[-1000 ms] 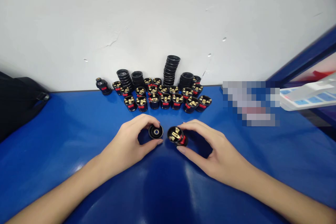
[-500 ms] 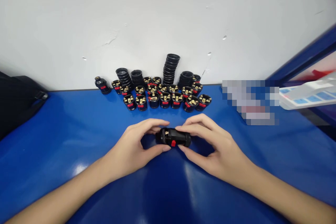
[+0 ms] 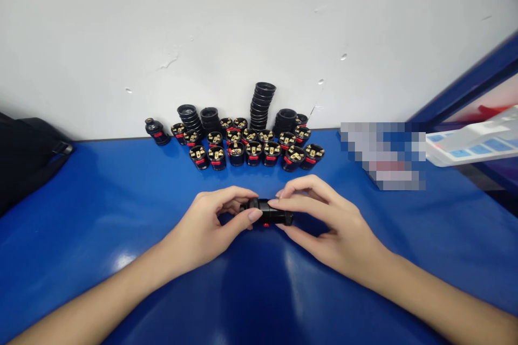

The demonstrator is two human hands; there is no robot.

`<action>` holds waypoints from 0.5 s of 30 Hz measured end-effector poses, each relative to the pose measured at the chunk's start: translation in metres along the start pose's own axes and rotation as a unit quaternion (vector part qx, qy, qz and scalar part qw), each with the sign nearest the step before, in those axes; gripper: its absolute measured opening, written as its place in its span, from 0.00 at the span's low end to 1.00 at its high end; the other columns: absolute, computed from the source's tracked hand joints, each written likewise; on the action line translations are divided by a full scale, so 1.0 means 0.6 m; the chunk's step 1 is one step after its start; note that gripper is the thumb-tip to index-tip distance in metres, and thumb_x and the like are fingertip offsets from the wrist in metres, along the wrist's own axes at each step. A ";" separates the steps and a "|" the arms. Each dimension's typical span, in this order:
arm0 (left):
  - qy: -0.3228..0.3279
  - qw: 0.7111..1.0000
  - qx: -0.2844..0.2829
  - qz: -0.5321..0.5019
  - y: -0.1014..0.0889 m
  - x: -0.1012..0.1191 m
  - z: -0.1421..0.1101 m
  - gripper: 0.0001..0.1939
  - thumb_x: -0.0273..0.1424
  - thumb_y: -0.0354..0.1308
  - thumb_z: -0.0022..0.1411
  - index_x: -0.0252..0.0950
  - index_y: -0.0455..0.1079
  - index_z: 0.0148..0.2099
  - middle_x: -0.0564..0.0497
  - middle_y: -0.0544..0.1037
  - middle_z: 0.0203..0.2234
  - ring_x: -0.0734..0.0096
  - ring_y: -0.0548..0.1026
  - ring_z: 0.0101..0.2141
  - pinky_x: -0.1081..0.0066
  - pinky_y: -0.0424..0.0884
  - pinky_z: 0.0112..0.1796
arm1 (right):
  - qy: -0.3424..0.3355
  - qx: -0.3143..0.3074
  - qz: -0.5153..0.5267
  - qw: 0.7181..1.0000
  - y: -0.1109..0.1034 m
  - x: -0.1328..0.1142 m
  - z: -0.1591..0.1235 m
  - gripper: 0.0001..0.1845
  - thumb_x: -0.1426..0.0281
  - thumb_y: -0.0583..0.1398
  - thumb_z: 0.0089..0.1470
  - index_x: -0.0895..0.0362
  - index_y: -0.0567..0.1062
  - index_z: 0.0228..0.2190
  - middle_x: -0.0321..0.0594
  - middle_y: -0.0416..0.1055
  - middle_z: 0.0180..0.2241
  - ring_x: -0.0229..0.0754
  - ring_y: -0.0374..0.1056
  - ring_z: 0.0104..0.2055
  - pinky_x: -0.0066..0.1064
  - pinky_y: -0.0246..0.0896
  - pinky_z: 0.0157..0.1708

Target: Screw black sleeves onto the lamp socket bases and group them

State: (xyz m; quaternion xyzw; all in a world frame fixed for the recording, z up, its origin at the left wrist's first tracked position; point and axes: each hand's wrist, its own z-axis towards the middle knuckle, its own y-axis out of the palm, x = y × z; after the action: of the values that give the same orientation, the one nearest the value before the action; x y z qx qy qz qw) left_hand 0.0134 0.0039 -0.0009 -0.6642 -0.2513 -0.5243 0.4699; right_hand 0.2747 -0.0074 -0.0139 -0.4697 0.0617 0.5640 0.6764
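Note:
Both hands meet over the blue table (image 3: 121, 215) on one black socket assembly (image 3: 269, 212) lying sideways, with a small red tab on its underside. My left hand (image 3: 210, 221) pinches the cap end between thumb and fingers. My right hand (image 3: 324, 221) wraps its fingers over the body end. The two parts sit pressed together between my fingertips.
Several black socket bodies with brass contacts and red tabs (image 3: 254, 148) stand in rows near the white wall. Stacks of black ring caps (image 3: 261, 105) rise behind them. One assembled socket (image 3: 156, 131) lies at the far left. A black bag (image 3: 28, 151) rests left; a blurred box (image 3: 382, 153) lies right.
A second ago my left hand held a cap and my right a socket body, apart. They came together, and now my fingers close tighter over the joined piece.

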 end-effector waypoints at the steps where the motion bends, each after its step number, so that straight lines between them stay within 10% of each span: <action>1: -0.010 1.000 -0.003 -0.014 0.001 0.003 0.000 0.15 0.42 0.63 0.75 0.39 0.80 0.54 0.51 0.87 0.35 0.69 0.85 0.34 0.71 0.80 0.38 | -0.002 0.002 0.001 1.000 0.000 0.000 0.000 0.23 0.84 0.65 0.63 0.52 0.81 0.54 0.44 0.74 0.49 0.45 0.80 0.50 0.33 0.81 0.47; 15: -0.069 0.990 -0.021 -0.124 0.005 0.007 0.008 0.22 0.50 0.59 0.78 0.34 0.78 0.46 0.51 0.86 0.27 0.74 0.84 0.25 0.79 0.79 0.28 | -0.015 0.011 0.006 1.000 0.001 -0.003 -0.002 0.23 0.84 0.66 0.63 0.51 0.81 0.55 0.43 0.74 0.50 0.43 0.80 0.51 0.32 0.80 0.50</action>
State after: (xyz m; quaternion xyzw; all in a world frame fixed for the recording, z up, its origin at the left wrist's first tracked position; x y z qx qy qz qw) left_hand 0.0196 0.0058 0.0018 -0.6719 -0.3529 -0.5366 0.3689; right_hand 0.2739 -0.0097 -0.0140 -0.4532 0.0603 0.5741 0.6793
